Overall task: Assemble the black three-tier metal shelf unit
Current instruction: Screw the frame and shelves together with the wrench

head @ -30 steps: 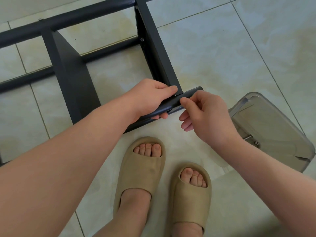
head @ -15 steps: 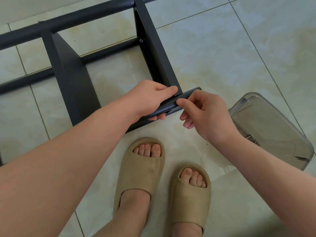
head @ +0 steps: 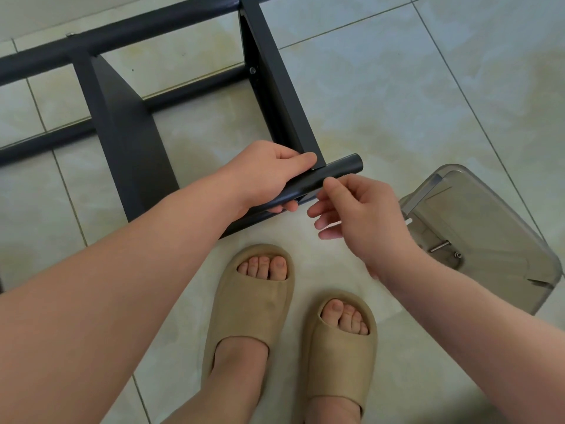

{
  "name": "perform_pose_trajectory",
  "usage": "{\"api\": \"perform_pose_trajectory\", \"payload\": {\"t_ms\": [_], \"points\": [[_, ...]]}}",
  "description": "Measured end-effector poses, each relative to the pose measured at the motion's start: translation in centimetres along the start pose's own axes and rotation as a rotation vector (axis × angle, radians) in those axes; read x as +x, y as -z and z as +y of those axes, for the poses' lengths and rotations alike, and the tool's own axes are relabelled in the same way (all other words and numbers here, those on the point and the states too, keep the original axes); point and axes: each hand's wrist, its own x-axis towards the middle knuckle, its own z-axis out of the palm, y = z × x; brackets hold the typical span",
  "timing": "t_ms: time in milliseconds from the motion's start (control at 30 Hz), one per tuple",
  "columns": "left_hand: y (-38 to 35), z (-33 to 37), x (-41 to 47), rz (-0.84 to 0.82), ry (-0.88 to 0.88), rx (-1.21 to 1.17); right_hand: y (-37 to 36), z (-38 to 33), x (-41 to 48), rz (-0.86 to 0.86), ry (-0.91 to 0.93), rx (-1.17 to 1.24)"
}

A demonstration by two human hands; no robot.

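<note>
The black shelf unit [head: 128, 142] lies on its side on the tiled floor, two flat shelf panels standing between round black tubes. My left hand [head: 269, 175] grips the near tube [head: 339, 171] just where the right panel [head: 275, 96] meets it. My right hand [head: 357, 209] sits against the tube's underside by the joint, thumb and forefinger pinched together at the tube; whatever they hold is hidden. Its other fingers are loosely spread.
A translucent grey plastic box [head: 477, 237] with a few small metal screws inside sits on the floor at the right. My feet in tan slides [head: 253, 304] stand just below the hands. A far tube [head: 128, 29] runs along the top.
My right hand has slid down and left off the tube's end, which now shows bare, and its lower fingers have spread. The left hand keeps its grip.
</note>
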Motion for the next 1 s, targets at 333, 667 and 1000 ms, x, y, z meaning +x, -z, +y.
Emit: {"api": "perform_pose_trajectory", "payload": {"t_ms": [333, 667, 1000], "points": [[0.1, 0.2, -0.2, -0.019, 0.011, 0.000, 0.9, 0.5, 0.4, -0.030, 0.149, -0.250], [-0.1, 0.3, -0.1, 0.026, 0.012, 0.022, 1.5, 0.4, 1.1, 0.023, 0.302, -0.478], [-0.1, 0.2, -0.1, 0.016, -0.001, 0.013, 0.7, 0.4, 0.4, -0.035, 0.081, -0.112]]}}
